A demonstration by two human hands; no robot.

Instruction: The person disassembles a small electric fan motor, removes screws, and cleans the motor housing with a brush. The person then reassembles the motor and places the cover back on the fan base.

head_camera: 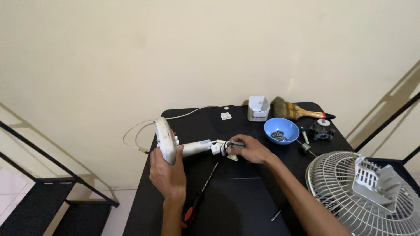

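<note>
Presently on the black table (245, 205): one white fan base and stem (175, 146), propped on edge at 9 o'clock of the table's middle, its white cord (140, 129) looping off toward the wall. One left hand (168, 175), fingers wrapped round the lower edge of the base. One right hand (251, 149), at 3 o'clock of the stem, fingertips pinched on the small fitting at the stem's end; one pale scrap lies just beneath it. One screwdriver (199, 199) with a red-and-black handle, lying at 6 o'clock of the stem, shaft pointing to 1 o'clock. One blue bowl (281, 130) holding small metal pieces, at 2 o'clock of the right hand. One white boxy part (258, 108) and one paintbrush (299, 111) at 12 o'clock, along the wall edge. One dark motor part (321, 131) at 3 o'clock of the bowl. One white fan grille (345, 192) with one grey blade piece (376, 185) resting on it, at 4 o'clock.
</note>
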